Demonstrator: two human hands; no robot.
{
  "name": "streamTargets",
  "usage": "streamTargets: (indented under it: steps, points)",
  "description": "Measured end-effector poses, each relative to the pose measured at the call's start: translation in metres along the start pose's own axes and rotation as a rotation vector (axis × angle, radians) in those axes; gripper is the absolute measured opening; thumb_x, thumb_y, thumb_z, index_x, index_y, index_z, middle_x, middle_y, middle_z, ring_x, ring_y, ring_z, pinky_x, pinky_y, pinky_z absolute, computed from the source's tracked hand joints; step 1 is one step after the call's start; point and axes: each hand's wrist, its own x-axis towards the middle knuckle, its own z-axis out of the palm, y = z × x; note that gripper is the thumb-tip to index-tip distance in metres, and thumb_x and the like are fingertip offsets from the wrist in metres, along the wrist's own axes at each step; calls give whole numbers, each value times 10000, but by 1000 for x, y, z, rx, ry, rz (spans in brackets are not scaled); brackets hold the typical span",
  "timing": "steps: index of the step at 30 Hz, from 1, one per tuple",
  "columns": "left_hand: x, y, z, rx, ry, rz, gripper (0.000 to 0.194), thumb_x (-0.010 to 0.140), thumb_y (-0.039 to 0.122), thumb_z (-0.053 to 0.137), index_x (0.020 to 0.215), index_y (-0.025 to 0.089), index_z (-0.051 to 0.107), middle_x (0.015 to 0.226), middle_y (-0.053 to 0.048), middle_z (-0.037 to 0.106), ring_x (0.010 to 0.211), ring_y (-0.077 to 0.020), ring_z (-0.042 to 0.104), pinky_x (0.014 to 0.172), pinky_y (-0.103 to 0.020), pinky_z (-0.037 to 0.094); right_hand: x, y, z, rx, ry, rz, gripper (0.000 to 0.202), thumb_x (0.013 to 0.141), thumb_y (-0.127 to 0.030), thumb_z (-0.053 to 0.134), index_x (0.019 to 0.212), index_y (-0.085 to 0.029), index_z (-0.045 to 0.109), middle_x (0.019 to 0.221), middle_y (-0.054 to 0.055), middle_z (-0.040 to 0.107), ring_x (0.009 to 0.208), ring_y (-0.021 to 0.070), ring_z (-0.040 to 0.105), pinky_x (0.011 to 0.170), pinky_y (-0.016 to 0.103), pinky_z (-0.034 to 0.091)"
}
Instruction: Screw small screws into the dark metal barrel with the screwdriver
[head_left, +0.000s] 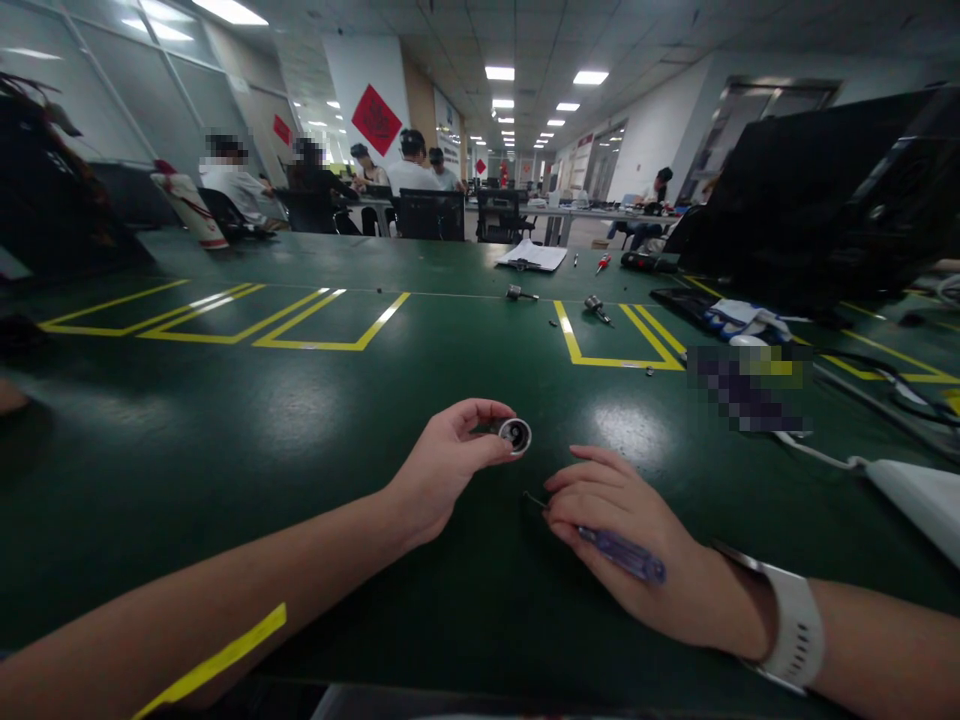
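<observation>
Near the middle of the green table (225, 430), my left hand (450, 460) pinches a small round metal part (516, 435) between thumb and fingers, its hollow end facing me. To the right and slightly lower, my right hand (622, 530) holds a screwdriver (626, 556) with a translucent purple handle. The thin shaft points left from my fingertips, below the metal part and apart from it.
Two metal pieces (521, 293) (598, 309) lie farther back, near yellow tape outlines (311, 346). Behind them are a clipboard with paper (532, 256) and a red tool (604, 262). Gloves (746, 320), cables and a black monitor (810, 190) stand right. Several people sit beyond the table.
</observation>
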Motion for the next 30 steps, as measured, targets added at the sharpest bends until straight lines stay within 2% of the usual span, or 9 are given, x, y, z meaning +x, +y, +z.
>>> streamTargets:
  steps: [4, 8, 13, 18, 30]
  points:
    - [1, -1, 0, -10, -13, -2, 317, 648, 110, 678, 954, 132, 598, 899, -45, 665, 847, -162, 626, 841, -339, 491, -2, 2, -1, -49, 111, -68, 181, 835, -94, 506, 977, -181, 576, 917, 33, 678, 1002, 174, 586, 997, 416, 382]
    - [0, -2, 0, -8, -29, -9, 304, 661, 108, 661, 960, 133, 608, 890, -47, 678, 820, -158, 630, 818, -337, 497, -3, 4, -3, -91, 230, -137, 202, 836, -87, 505, 1005, -173, 573, 920, 52, 689, 982, 190, 596, 935, 423, 432]
    - [-4, -2, 2, 70, -54, 26, 238, 661, 103, 659, 890, 154, 626, 935, -40, 672, 868, -164, 622, 789, -310, 501, -1, 3, -3, -104, 211, -86, 210, 842, -107, 509, 1023, -185, 580, 961, 61, 687, 998, 204, 589, 882, 413, 470]
    - [-7, -3, 5, 125, -93, 43, 221, 665, 118, 662, 879, 151, 617, 946, -47, 673, 814, -155, 638, 778, -317, 502, 2, 2, -3, -133, 218, -101, 220, 842, -106, 511, 1033, -189, 583, 942, 59, 691, 972, 202, 601, 864, 402, 476]
    - [-8, -13, 4, 184, -166, 166, 154, 697, 162, 622, 849, 151, 601, 843, -41, 687, 786, -159, 652, 724, -295, 519, 0, 2, -1, -180, 185, -132, 220, 835, -104, 521, 1030, -192, 573, 951, 56, 689, 976, 203, 588, 890, 424, 441]
